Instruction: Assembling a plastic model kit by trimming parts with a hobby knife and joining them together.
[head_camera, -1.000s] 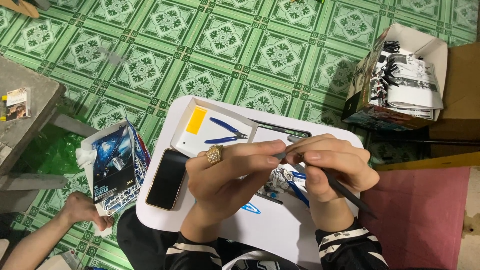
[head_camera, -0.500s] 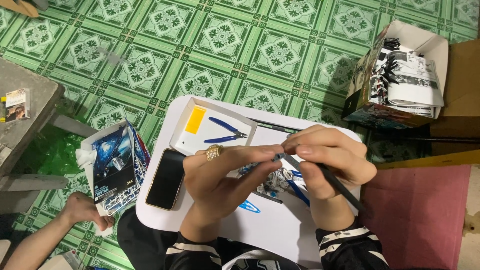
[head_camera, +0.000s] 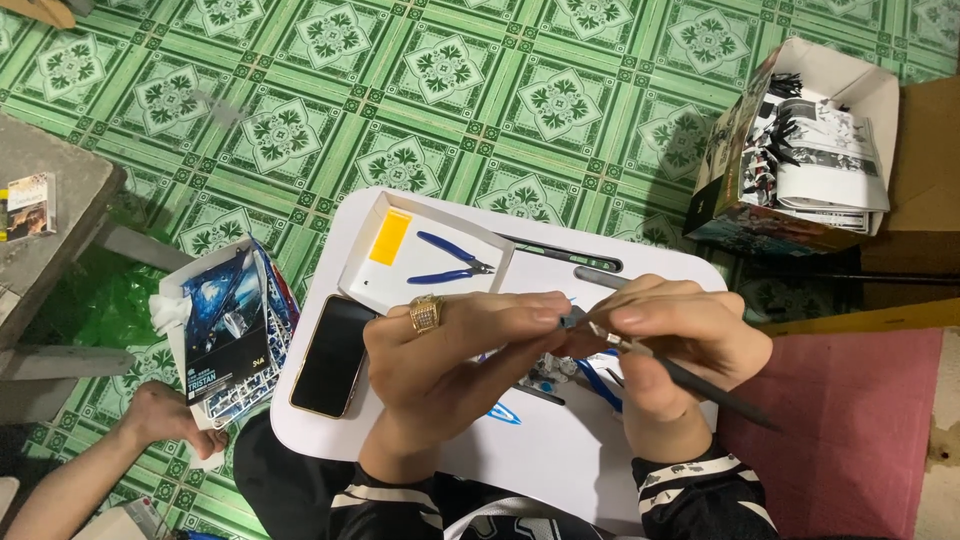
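Observation:
My left hand (head_camera: 455, 365), with a gold ring on one finger, pinches a tiny grey model part (head_camera: 567, 321) at its fingertips. My right hand (head_camera: 670, 345) grips a thin dark hobby knife (head_camera: 700, 385) whose tip meets that part. Both hands hover close together over a small white table (head_camera: 560, 460). Blue plastic pieces (head_camera: 598, 380) lie on the table under my hands, partly hidden.
A white tray (head_camera: 365, 280) holds blue-handled nippers (head_camera: 450, 262) and a yellow block (head_camera: 389, 236). A dark phone (head_camera: 330, 355) lies at the table's left. A printed box (head_camera: 225, 325) sits on the green tiled floor, another person's foot (head_camera: 165, 415) beside it. An open box (head_camera: 800, 150) stands far right.
My hands have stayed joined over the table, shifting only slightly; the knife tip remains at the small part.

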